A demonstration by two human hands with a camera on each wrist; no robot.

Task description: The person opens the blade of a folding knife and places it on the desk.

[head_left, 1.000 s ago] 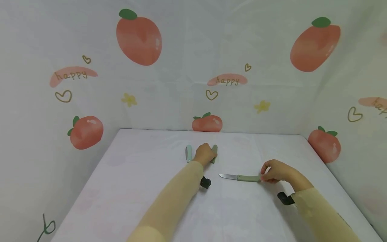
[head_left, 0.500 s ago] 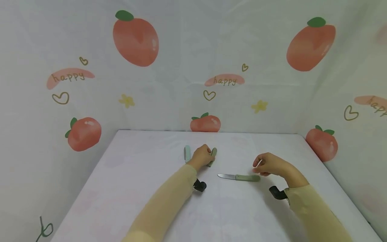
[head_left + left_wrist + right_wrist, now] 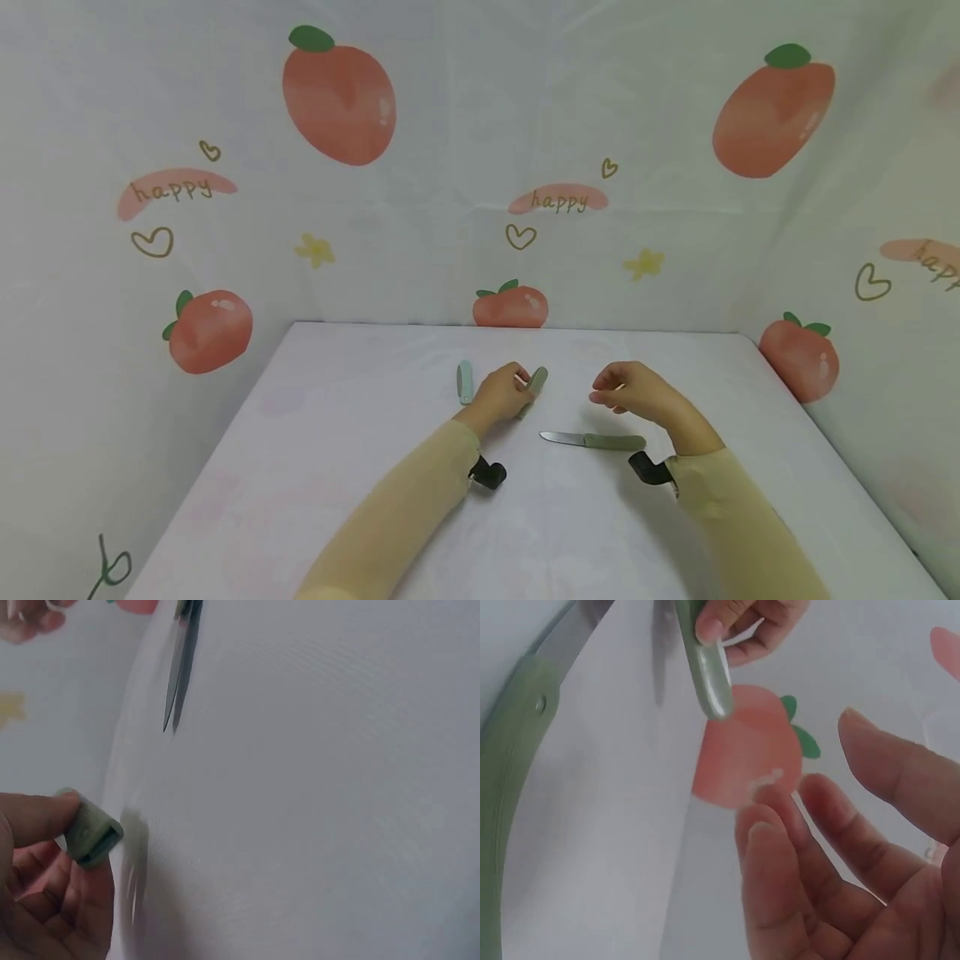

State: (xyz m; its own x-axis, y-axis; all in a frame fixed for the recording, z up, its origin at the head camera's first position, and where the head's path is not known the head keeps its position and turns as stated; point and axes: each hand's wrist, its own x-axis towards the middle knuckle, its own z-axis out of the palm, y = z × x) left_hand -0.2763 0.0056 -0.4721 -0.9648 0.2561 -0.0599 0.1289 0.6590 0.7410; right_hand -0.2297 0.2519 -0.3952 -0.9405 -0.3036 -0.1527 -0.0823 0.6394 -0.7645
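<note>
Since the earlier frames the right hand (image 3: 637, 392) has let go of the knife's handle and travelled up and toward the left hand (image 3: 501, 392), leaving the knife (image 3: 594, 439) lying flat on the counter (image 3: 337, 467), now just below and behind the right wrist. The left hand has tilted the green sheath (image 3: 535, 382) it holds, so its far end leans toward the right hand.

The left hand is curled round that sheath, thumb and fingers pinching it; the left wrist view shows its squared end (image 3: 91, 832) poking out between them. The right hand holds nothing, its fingers loosely bent and parted in the right wrist view (image 3: 840, 877). A paler blue-green sheath (image 3: 465, 382) lies on the counter just to the far side of the left hand.

The risks, as I judge them: the bare blade lies with its tip pointing toward the left forearm, close under the right wrist, so a careless drop of the right arm or sleeve could graze the edge or knock the knife spinning. The sheath is held only near one end; a bump from the approaching right hand could lever it out of that pinch. The left elbow could also nudge the paler sheath aside.
</note>
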